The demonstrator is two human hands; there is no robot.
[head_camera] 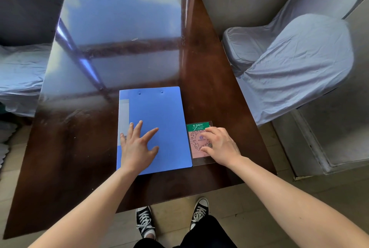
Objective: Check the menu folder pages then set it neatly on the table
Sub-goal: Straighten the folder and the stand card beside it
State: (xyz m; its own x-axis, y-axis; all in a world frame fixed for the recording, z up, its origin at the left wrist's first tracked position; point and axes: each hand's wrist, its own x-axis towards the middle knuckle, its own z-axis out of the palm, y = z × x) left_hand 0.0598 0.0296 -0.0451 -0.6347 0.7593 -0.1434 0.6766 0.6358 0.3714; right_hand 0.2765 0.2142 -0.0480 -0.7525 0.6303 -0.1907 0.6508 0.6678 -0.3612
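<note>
One glossy brown table (pixel 209 64), closed blue folder (pixel 159 120)

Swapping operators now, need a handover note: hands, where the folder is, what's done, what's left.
Left hand: open, fingers spread, palm flat on the blue menu folder.
Right hand: open, fingertips on the QR code card, gripping nothing.
Folder: closed, lying flat on the dark table near the front edge, a little skewed to that edge. The card lies just right of it, edges about meeting.
Done: folder is down and shut. Whether the pages were checked cannot be told from this view.
Left: probably square the folder with the table edge and card, then lift both hands away.
</note>
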